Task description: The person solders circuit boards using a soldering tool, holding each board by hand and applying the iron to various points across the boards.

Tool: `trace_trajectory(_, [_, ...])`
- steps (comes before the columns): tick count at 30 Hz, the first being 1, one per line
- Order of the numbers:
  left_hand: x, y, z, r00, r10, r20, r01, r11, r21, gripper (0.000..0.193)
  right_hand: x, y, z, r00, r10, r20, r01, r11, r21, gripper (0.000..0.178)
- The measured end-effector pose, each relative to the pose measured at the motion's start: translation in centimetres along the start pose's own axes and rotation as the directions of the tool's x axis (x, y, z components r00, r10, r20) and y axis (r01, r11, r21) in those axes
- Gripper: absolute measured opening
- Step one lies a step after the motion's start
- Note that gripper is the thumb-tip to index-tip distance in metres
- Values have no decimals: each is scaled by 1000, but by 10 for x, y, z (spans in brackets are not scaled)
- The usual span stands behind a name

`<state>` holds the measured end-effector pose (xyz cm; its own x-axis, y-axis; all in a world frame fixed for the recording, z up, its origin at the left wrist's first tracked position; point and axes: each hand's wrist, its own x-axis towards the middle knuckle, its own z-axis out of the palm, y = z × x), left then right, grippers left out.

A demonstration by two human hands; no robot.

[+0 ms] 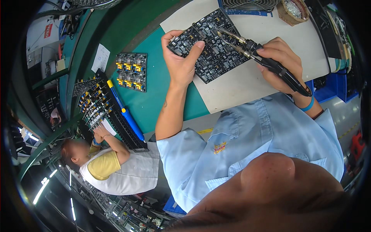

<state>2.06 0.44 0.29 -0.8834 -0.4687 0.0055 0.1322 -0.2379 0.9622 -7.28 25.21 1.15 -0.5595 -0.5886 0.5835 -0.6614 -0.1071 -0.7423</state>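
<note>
The left hand pinches the black rectangular circuit board above the pale flat sheet on the green tabletop; the right hand grips a black-handled, two-pronged metal-tipped tool. The step seems to be working the tips on components; next calls for a steady board and precise tip placement.

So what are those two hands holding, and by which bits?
The left hand holds the board around its left corner, thumb on top. The right hand holds the two-tipped tool by its black handle.
</note>
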Motion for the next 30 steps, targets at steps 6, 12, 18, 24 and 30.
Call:
trace_trajectory(6, [1,-2,-2,1000,9,-1,-9,1000,25,52,3,-8,-6,998,45,37,-45,999,-3,43])
trace_trajectory(12, [2,-1,0,1000,-16,3,16,1000,-4,53,-2,-10,-23,996,83,39,-83,997,-3,42])
trace_trajectory(18, [2,-3,-5,999,-34,-16,34,999,-4,53,-35,2,-55,991,13,-136,-33,989,-147,45])
trace_trajectory(24, [2,-1,-4,998,-59,-32,58,998,-33,52,-53,13,-59,749,355,-560,-516,842,-155,47])
trace_trajectory(30, [3,-6,-6,1000,-7,8,7,1000,-12,52,-44,7,-45,929,134,-346,-174,981,-89,47])
